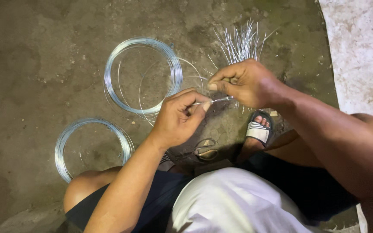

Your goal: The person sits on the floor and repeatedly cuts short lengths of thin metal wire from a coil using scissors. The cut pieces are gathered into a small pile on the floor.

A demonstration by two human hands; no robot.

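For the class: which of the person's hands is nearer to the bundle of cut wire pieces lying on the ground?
Right. The right hand sits just below the bundle of cut wire pieces, overlapping its lower ends in this view. The left hand is lower and further left, apart from it.

Scissors [205, 149], 2 wire coils [142, 75], sandal [259, 129]

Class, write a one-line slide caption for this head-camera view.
Left hand and right hand pinch a short wire above two wire coils on the concrete floor.
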